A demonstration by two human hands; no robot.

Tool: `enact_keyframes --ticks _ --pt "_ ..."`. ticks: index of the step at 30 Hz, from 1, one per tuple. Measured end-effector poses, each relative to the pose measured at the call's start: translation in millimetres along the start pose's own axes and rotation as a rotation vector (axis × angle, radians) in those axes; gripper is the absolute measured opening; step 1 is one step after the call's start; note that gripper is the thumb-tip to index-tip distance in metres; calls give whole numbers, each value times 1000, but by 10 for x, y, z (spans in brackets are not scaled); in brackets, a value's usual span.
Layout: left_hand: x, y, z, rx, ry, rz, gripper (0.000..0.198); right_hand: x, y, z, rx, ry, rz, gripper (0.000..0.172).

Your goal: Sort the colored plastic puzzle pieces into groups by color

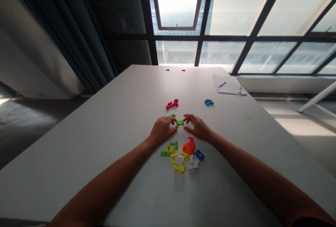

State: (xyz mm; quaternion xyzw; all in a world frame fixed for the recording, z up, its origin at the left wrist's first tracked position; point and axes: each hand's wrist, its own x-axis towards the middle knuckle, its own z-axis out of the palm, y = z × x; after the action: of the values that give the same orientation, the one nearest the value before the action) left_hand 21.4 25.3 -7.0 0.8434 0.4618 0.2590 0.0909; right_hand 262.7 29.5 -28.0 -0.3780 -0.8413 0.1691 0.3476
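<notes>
A small green plastic piece [180, 123] with a square hole in it is between my two hands. My left hand [164, 129] has its thumb and fingertips pinched at the piece's left end. My right hand [197, 127] is just right of the piece, its thumb and fingers apart with nothing between them. Another green piece [172, 115] lies just beyond my left fingers, partly hidden by them. Closer to me is a mixed pile: yellow pieces [179, 168], green pieces [165, 154], an orange-red piece [190, 146], white pieces [193, 166] and a dark blue piece [199, 155].
Red pieces [172, 104] form a group beyond my hands, with blue pieces [209, 102] grouped to the right. Paper sheets [228, 84] with pens on them lie near the right edge of the white table [126, 115]. Windows stand behind the far edge.
</notes>
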Motion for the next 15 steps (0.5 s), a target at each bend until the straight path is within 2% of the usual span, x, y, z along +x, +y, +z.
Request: enact_keyframes --ticks 3,7,10,13,15 --pt "17 -20 27 60 26 -86 18 4 4 4 -24 -15 7 47" --pt "32 -46 42 80 33 -182 30 10 -2 -10 -91 -53 -46 27" --pt "20 -40 32 55 41 -133 34 13 -17 -29 -116 -80 -90 20" --pt "-2 -16 27 36 -9 -30 24 18 -33 -46 -111 -96 -122 18" --pt "-8 -3 33 47 -35 -27 20 22 -44 -54 -106 -105 -140 19"
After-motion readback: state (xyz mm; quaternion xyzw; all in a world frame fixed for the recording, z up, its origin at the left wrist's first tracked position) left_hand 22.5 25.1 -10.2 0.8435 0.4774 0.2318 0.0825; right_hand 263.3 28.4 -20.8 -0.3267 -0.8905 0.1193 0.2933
